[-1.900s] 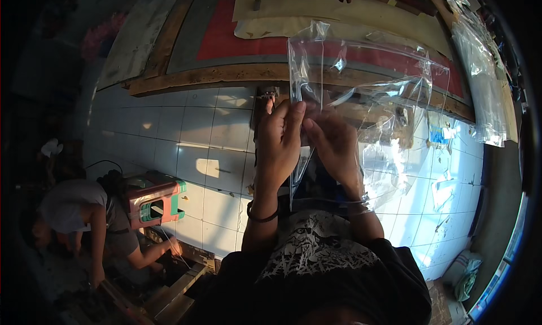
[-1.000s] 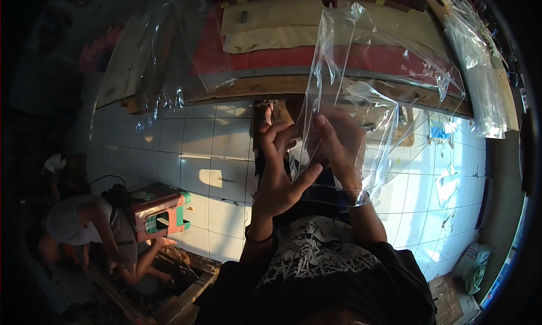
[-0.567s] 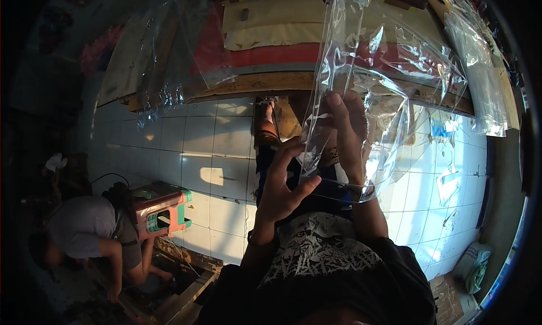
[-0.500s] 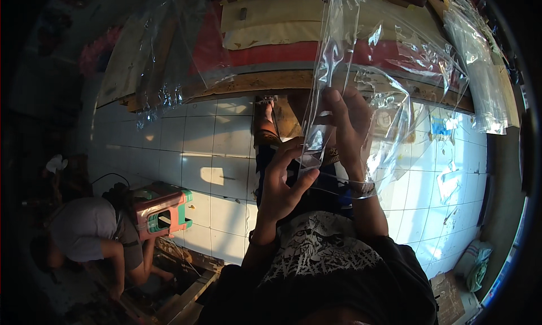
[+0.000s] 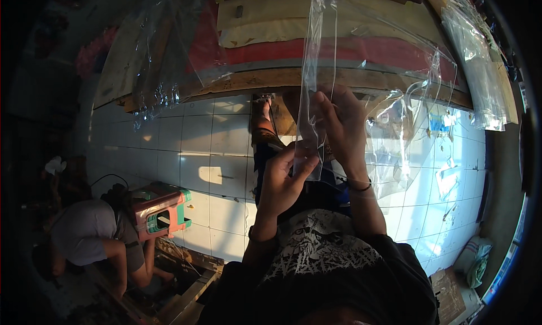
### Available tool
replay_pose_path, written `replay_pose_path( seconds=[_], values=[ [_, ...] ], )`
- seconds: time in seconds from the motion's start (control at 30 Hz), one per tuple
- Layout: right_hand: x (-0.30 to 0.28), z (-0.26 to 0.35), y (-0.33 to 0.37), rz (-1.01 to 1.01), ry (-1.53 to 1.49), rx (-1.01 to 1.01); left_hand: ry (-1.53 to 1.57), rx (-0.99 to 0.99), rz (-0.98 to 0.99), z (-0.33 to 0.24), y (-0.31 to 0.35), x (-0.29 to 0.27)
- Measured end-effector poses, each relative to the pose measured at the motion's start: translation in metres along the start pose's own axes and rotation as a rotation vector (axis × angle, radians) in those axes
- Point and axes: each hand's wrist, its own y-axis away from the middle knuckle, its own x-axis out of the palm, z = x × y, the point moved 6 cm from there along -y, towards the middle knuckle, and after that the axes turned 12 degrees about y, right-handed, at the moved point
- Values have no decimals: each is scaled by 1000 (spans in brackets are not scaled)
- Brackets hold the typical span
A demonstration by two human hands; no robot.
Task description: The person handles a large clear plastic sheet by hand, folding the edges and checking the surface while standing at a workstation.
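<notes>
Both of my hands hold one large sheet of clear plastic film (image 5: 320,48), which looks like a flat bag or sleeve with a narrow folded strip along its left edge. My left hand (image 5: 284,175) pinches the lower end of that strip between thumb and fingers. Higher up on the same strip, my right hand (image 5: 342,119) grips it with the thumb in front and the fingers behind, partly seen through the film. The rest of the plastic spreads to the right, past my right wrist and over the table edge.
Ahead stands a wooden-edged table (image 5: 259,79) covered in red and cream material. More clear plastic (image 5: 161,54) hangs over its left side, and a stack of plastic sheets (image 5: 477,71) lies at right. At lower left a person (image 5: 84,229) bends beside a pink-green plastic stool (image 5: 164,212).
The folded strip has shifted slightly left and lies straighter. The loose film on the right has spread flatter. Both hands keep their hold on the plastic.
</notes>
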Motion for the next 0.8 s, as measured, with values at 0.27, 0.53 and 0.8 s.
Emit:
replay_pose_path(
  seconds=[0.27, 0.53, 0.8],
  values=[
    [-5, -3, -5, 29, 82, 23, 82, -69, 29, 8, 8, -8],
    [-3, -1, -9, 120, 75, 45, 69, -160, 118, 9, 12, -16],
    [8, -7, -3, 184, 59, 39, 114, -80, 20, 13, -4, -10]
  ],
)
